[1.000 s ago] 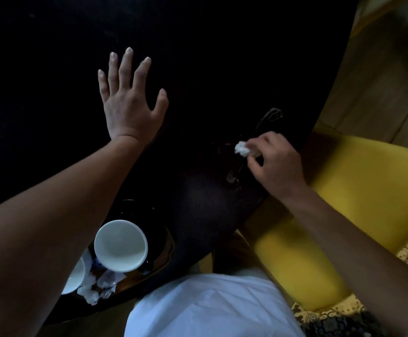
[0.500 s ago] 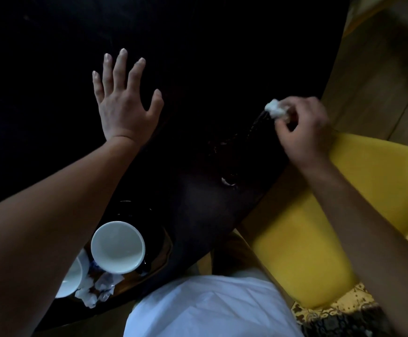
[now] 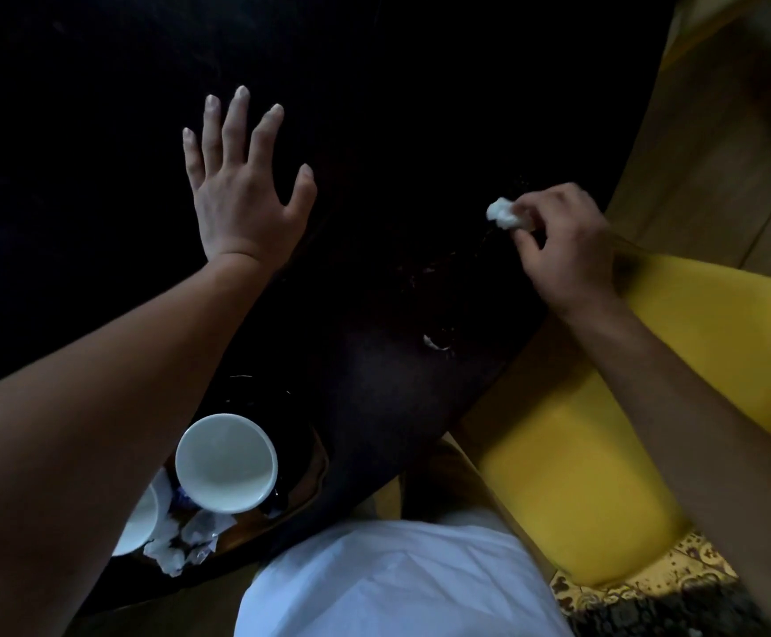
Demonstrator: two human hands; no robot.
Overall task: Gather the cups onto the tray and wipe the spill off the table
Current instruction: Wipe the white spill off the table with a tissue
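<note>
My left hand point(image 3: 241, 195) lies flat and spread on the dark table point(image 3: 397, 108), holding nothing. My right hand point(image 3: 562, 241) pinches a small white tissue wad point(image 3: 505, 214) against the tabletop near the right edge. Wet spill marks point(image 3: 438, 342) glint on the table below and left of the wad. A white cup point(image 3: 226, 462) stands on the dark tray point(image 3: 310, 475) near the table's front edge. A second white cup point(image 3: 137, 521) is partly hidden under my left forearm. Crumpled used tissues point(image 3: 181, 542) lie on the tray beside the cups.
A yellow chair seat point(image 3: 604, 452) sits right beside the table's curved edge under my right arm. Wooden floor point(image 3: 719, 154) shows at the upper right, a patterned rug point(image 3: 650, 599) at the lower right. My white shirt point(image 3: 397, 581) fills the bottom centre.
My right hand swept the tissue wad from mid-table up and right along the spill streak, and now sits slightly lower there. The left hand stayed flat.
</note>
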